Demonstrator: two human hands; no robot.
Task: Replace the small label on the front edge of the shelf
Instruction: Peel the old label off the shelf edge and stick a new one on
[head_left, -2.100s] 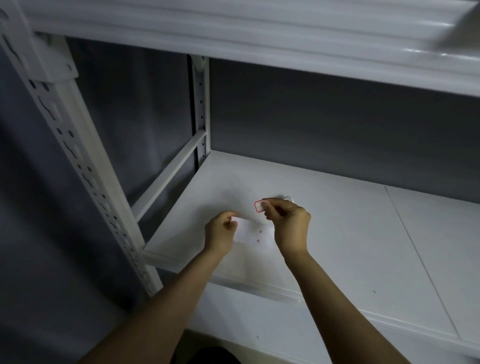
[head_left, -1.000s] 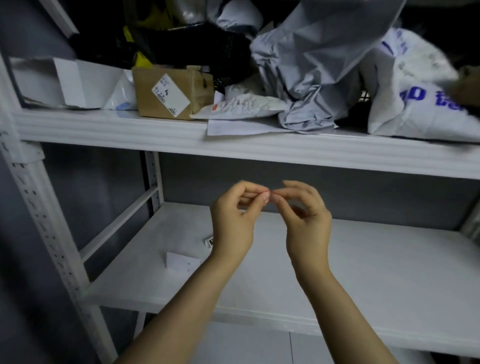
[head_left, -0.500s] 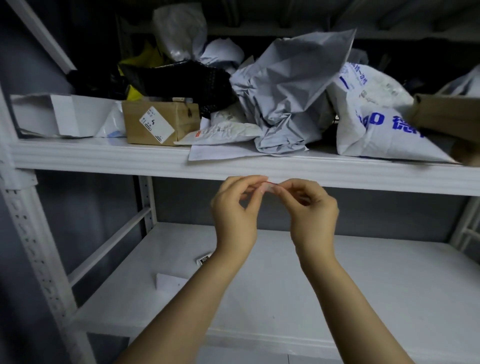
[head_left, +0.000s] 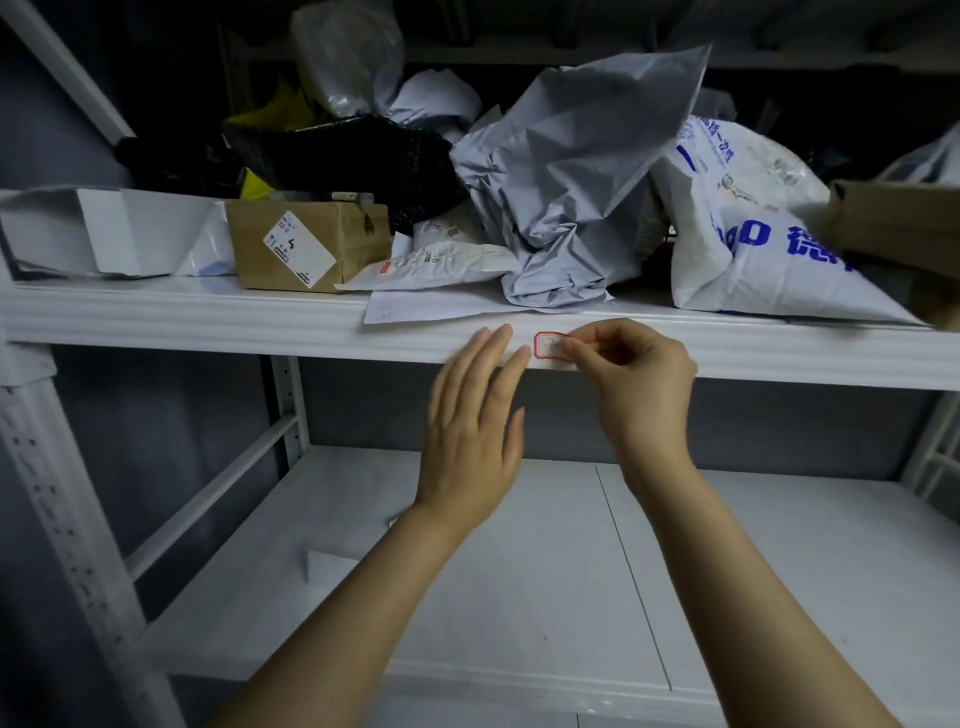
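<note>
A small white label with a red border (head_left: 546, 345) lies against the front edge of the upper white shelf (head_left: 208, 325). My right hand (head_left: 631, 379) pinches the label's right end between thumb and fingertips, and its fingers cover that end. My left hand (head_left: 475, 421) is raised just left of the label with straight fingers pointing up at the shelf edge, holding nothing. Whether its fingertips touch the edge I cannot tell.
The upper shelf carries a cardboard box (head_left: 306, 244), crumpled grey mailing bags (head_left: 566, 171), a white printed bag (head_left: 753, 228) and a black bag (head_left: 353, 156). On the lower shelf (head_left: 727, 571) lies a white sheet (head_left: 324, 564). A perforated upright (head_left: 62, 519) stands at the left.
Both hands rose from mid-air to the upper shelf's front edge. My left hand let go of the label and opened; my right hand now holds it against the edge.
</note>
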